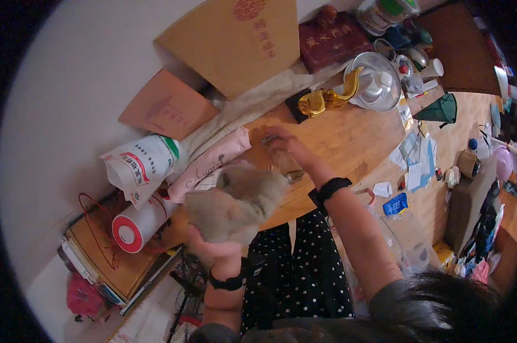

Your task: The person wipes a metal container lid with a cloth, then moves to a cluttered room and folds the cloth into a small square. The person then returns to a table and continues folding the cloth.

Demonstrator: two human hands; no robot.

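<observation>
A blurred, grey-beige cloth (pixel 237 201) is bunched in my left hand (pixel 213 248), above the near edge of the wooden table (pixel 344 137). My right hand (pixel 280 139) curls over the upper end of a clear glass container (pixel 286 165); its exact shape is hard to tell. The cloth's right side comes close to the glass; whether they touch I cannot tell. Behind the cloth lies a pink tubular pouch (pixel 215 163) bearing script. Beyond my right hand, a gold curved ornament (pixel 327 100) is on the table.
Left of the cloth are a white plastic bag (pixel 140 165) and a white cylinder with a red end (pixel 140 231). Two cardboard boxes (pixel 241 43) lean at the wall. A round metal piece (pixel 374 81) and a dark red box (pixel 331 40) stand farther right. Papers (pixel 412 158) litter the floor.
</observation>
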